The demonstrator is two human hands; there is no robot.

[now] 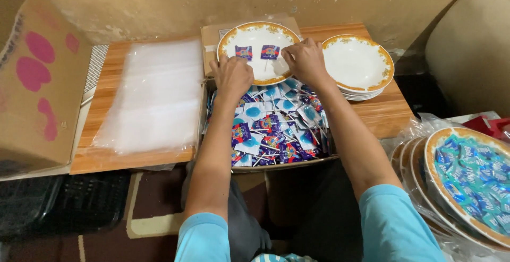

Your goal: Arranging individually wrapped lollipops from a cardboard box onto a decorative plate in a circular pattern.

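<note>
A white plate with a gold rim [254, 32] rests on a cardboard piece at the back of the low wooden table. Two wrapped lollipops lie on it, one purple-blue [244, 52] and one beside it [270, 53]. My right hand [305, 60] hovers over the plate's right side, fingers pinching near the second lollipop. My left hand [231, 76] is curled at the plate's near rim, above an open box [276, 164] full of wrapped lollipops [276, 129]. Whether the left hand holds one is hidden.
A stack of clear plastic bags [154, 95] lies on the table's left. Empty gold-rimmed plates [359, 63] are stacked at the right. A cardboard box with pink spots [37, 76] stands far left. Bagged plates with blue candies [467, 182] sit at lower right.
</note>
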